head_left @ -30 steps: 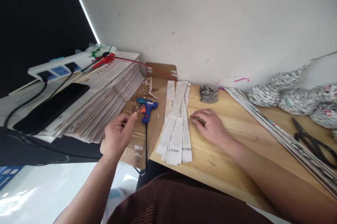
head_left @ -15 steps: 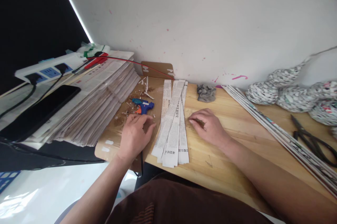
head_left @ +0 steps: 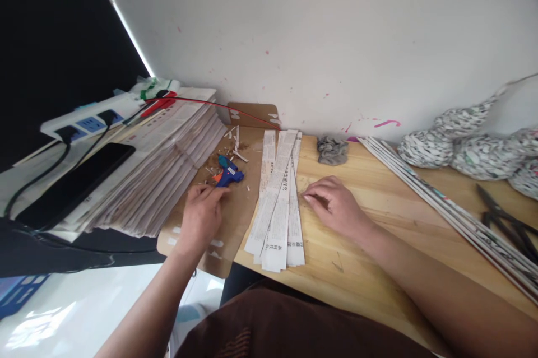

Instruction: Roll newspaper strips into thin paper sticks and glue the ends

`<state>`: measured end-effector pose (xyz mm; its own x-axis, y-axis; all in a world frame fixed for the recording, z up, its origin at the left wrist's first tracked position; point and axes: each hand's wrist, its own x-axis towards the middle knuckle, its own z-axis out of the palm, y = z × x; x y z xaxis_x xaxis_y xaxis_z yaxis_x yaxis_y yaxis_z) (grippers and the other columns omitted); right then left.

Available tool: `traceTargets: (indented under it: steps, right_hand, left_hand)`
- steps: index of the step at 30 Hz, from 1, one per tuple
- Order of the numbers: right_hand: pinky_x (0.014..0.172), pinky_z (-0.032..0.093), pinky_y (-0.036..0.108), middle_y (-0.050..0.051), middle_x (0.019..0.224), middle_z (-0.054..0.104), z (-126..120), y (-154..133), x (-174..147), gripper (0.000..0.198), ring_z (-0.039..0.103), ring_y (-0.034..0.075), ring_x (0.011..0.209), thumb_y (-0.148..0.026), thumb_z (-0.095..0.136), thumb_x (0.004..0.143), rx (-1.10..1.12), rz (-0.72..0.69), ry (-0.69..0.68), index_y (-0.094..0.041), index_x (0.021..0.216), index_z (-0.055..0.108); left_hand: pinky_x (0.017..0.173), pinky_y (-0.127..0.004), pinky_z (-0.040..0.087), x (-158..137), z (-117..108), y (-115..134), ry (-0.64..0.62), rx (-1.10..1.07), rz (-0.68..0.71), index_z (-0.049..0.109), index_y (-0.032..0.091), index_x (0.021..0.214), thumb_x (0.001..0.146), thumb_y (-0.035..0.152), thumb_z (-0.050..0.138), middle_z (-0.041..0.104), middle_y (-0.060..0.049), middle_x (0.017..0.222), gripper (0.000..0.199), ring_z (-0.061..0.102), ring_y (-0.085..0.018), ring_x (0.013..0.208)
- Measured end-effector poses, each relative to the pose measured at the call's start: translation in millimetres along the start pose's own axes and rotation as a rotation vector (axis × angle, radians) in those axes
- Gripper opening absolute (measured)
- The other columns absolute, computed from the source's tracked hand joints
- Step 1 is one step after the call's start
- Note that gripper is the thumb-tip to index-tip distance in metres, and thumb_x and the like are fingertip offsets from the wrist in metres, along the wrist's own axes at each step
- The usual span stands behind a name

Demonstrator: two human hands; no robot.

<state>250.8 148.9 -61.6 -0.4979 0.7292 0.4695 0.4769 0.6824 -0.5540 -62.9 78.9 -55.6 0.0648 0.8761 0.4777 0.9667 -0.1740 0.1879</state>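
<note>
My left hand (head_left: 204, 209) is over the brown cardboard (head_left: 229, 237), its fingers loosely stretched and holding nothing that I can see. Just beyond its fingertips lies a blue glue gun (head_left: 230, 174) with an orange part, among dried glue scraps (head_left: 239, 155). Long newspaper strips (head_left: 275, 218) are fanned out in an overlapping pile between my two hands. To the right of the strips, my right hand (head_left: 334, 204) rests on the wooden table with thumb and forefinger pinched together. Whatever is in that pinch, if anything, is too small to tell.
On the left, a thick newspaper stack (head_left: 168, 167) carries a black phone (head_left: 78, 184) and a power strip (head_left: 94, 117). A grey rag (head_left: 332, 150) sits near the wall. Rolled paper sticks (head_left: 437, 204), black scissors (head_left: 504, 218) and woven paper balls (head_left: 428, 148) occupy the right.
My left hand has drawn left, away from the paper strips, and its fingers have straightened. The glue gun has turned slightly. My right hand stays in its pinch beside the strips.
</note>
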Motion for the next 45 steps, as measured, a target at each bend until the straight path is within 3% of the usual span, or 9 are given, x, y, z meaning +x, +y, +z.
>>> traceTargets:
  steps: [9, 20, 26, 30, 33, 37, 41, 45]
  right_hand:
    - [0.082, 0.047, 0.039, 0.004, 0.087, 0.071, -0.7, -0.3, 0.7, 0.012, 0.060, 0.020, 0.086, -0.019, 0.058, 0.088, -0.008, 0.006, -0.002, -0.022, 0.086, 0.069]
    - [0.082, 0.047, 0.040, 0.005, 0.087, 0.071, 0.1, 2.1, 1.0, 0.014, 0.061, 0.021, 0.086, -0.019, 0.056, 0.088, 0.004, 0.015, -0.013, -0.022, 0.087, 0.070]
    - [0.081, 0.046, 0.038, 0.004, 0.086, 0.071, -0.3, 3.1, 1.9, 0.012, 0.060, 0.019, 0.084, -0.019, 0.057, 0.088, -0.001, 0.003, -0.018, -0.022, 0.086, 0.069]
    - [0.080, 0.046, 0.038, 0.005, 0.085, 0.071, 0.1, 3.6, 2.0, 0.012, 0.060, 0.020, 0.084, -0.019, 0.057, 0.087, 0.001, 0.004, -0.003, -0.022, 0.085, 0.069]
    - [0.080, 0.046, 0.038, 0.004, 0.084, 0.071, 0.4, 4.3, 2.2, 0.012, 0.060, 0.019, 0.084, -0.018, 0.057, 0.087, 0.004, -0.004, -0.008, -0.021, 0.084, 0.069]
    - [0.081, 0.045, 0.038, 0.004, 0.083, 0.070, 1.0, 5.7, 2.5, 0.013, 0.060, 0.019, 0.083, -0.017, 0.057, 0.087, 0.013, -0.002, -0.007, -0.021, 0.084, 0.068]
    - [0.081, 0.045, 0.037, 0.004, 0.082, 0.070, 1.7, 5.9, 2.9, 0.012, 0.060, 0.019, 0.082, -0.017, 0.057, 0.087, 0.015, 0.004, 0.001, -0.021, 0.083, 0.068]
    - [0.081, 0.044, 0.036, 0.004, 0.081, 0.070, 1.3, 4.9, 2.8, 0.012, 0.060, 0.018, 0.081, -0.017, 0.058, 0.087, 0.024, 0.018, 0.004, -0.021, 0.081, 0.068]
  left_hand:
    - [0.089, -0.046, 0.038, 25.0, 15.2, 35.4, -0.060, -0.037, 0.013, 0.066, 0.021, 0.110, 0.084, 0.016, 0.054, 0.072, -0.007, 0.101, 0.029, 0.052, -0.030, 0.100]
    - [0.082, -0.039, 0.042, 37.7, 24.0, 29.6, -0.105, -0.045, 0.112, 0.066, 0.019, 0.108, 0.085, 0.013, 0.048, 0.071, -0.008, 0.093, 0.029, 0.055, -0.026, 0.090]
    - [0.088, -0.038, 0.041, 91.7, 10.2, 13.3, 0.007, -0.017, 0.078, 0.065, 0.019, 0.112, 0.083, 0.015, 0.050, 0.071, -0.008, 0.095, 0.032, 0.058, -0.027, 0.094]
    - [0.088, -0.038, 0.041, 132.9, 12.6, -10.4, 0.001, 0.082, -0.004, 0.071, 0.020, 0.097, 0.082, 0.018, 0.050, 0.073, -0.009, 0.093, 0.026, 0.061, -0.028, 0.091]
    - [0.091, -0.038, 0.040, 145.7, 14.3, -19.6, 0.059, 0.101, -0.034, 0.071, 0.019, 0.104, 0.079, 0.010, 0.044, 0.073, -0.009, 0.095, 0.037, 0.062, -0.026, 0.093]
    - [0.090, -0.035, 0.041, 143.5, 10.3, -12.5, 0.115, 0.015, -0.043, 0.072, 0.018, 0.096, 0.078, 0.009, 0.043, 0.071, -0.008, 0.097, 0.035, 0.061, -0.024, 0.095]
    - [0.078, -0.030, 0.044, 129.5, 4.0, 15.6, 0.044, -0.198, -0.083, 0.068, 0.018, 0.097, 0.085, 0.030, 0.049, 0.070, -0.006, 0.091, 0.025, 0.062, -0.020, 0.081]
    - [0.066, -0.028, 0.040, 104.7, 2.4, 46.9, -0.019, -0.203, -0.072, 0.060, 0.019, 0.064, 0.084, 0.042, 0.054, 0.061, -0.002, 0.064, 0.030, 0.056, -0.017, 0.065]
